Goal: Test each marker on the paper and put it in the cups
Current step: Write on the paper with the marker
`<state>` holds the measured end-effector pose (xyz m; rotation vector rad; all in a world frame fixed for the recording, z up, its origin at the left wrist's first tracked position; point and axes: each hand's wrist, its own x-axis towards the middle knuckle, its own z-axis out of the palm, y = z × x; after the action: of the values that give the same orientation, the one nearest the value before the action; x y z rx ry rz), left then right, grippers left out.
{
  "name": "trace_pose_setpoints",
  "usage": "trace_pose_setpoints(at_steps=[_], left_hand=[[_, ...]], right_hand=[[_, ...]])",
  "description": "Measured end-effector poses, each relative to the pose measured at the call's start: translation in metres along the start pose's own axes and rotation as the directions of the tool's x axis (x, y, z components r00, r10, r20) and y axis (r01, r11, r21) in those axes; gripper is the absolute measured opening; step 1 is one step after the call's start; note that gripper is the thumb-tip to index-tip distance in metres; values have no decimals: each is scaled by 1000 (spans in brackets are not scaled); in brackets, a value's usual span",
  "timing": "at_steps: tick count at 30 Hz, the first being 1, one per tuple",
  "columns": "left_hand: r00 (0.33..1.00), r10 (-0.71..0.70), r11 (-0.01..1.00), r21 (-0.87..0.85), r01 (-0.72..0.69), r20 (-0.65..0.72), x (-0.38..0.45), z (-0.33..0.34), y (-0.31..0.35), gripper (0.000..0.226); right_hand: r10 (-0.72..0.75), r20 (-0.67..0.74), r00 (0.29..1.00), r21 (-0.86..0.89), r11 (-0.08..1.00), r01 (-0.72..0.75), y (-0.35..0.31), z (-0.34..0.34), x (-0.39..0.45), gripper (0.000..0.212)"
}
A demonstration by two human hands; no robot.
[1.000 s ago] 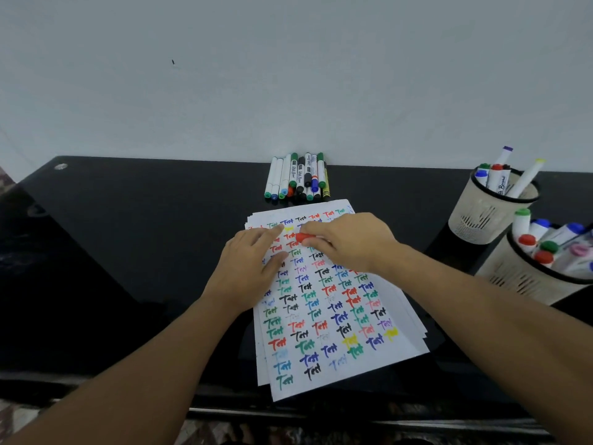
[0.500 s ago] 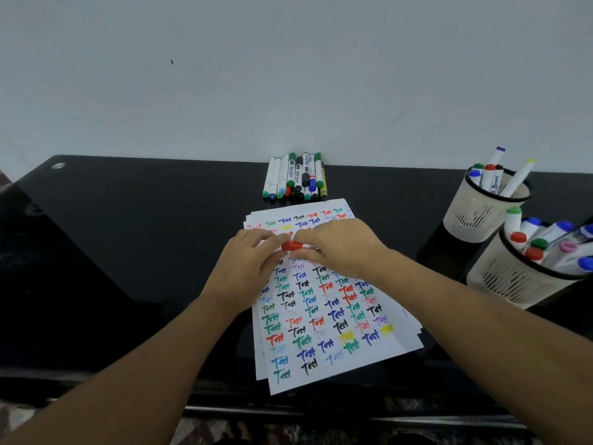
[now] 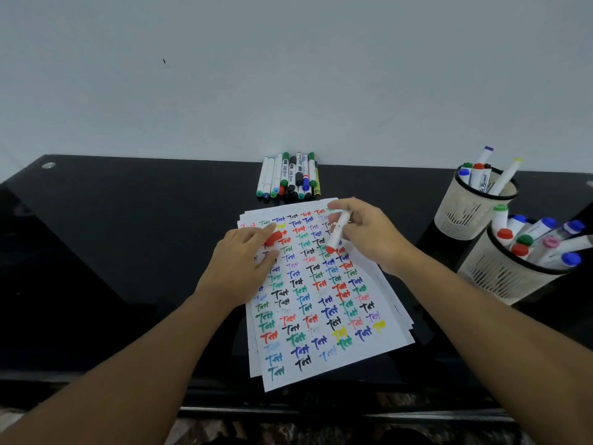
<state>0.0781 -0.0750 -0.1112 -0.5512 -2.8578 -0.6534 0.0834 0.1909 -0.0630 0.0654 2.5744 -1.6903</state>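
A stack of white paper (image 3: pixel 324 354) covered in coloured "Test" words lies on the black table (image 3: pixel 128 252). My right hand (image 3: pixel 369 236) grips a white marker (image 3: pixel 338 231) with a red tip, tilted with the tip down over the paper. My left hand (image 3: pixel 240 261) rests on the paper's left side and pinches the red cap (image 3: pixel 272 239). Several markers (image 3: pixel 288 176) lie in a row by the wall. Two white mesh cups stand at the right: the far cup (image 3: pixel 465 213) and the near cup (image 3: pixel 500 277), both holding markers.
A pale wall (image 3: pixel 288 75) rises right behind the table. The table's front edge (image 3: pixel 288 409) runs below the paper. Bare black tabletop spreads to the left of the paper.
My hands have pulled apart: the red cap has come off into my left hand, and my right hand has turned the marker tip down over the paper.
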Motion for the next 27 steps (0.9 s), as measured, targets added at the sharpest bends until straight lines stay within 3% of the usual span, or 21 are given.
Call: trace_pose_setpoints(at_steps=[3,6,9,14,18,24,27], left_hand=[[998,32,999,29,-33,48,1,0,0,56],[997,42,998,46,-45,64,2,1,-1,51],[997,44,997,63,-48,66,2,1,-3,50],[994,11,996,83,-20,104,3,-1,0,58],[994,5,997,81,-13,107,4,-2,1,61],[994,-1,996,85,-8,106,4,-3,1,59],[993,-7,997,83,-3,117,3,-3,2,60]], right_hand=[[-34,-55,998,-23,999,33,12,-3,-2,34],[-90,-205,975,-10,996,89,18,-4,-6,11],[-63,-273,960,83,993,89,18,-3,-11,31],[-58,-375,925,23,997,72,28,2,-13,15],[-100,-362,927,-29,995,96,30,3,-9,11],[29,-355,935,2,1000,-30,32,6,-6,23],[21,-331,943,-33,999,-33,33,6,-8,19]])
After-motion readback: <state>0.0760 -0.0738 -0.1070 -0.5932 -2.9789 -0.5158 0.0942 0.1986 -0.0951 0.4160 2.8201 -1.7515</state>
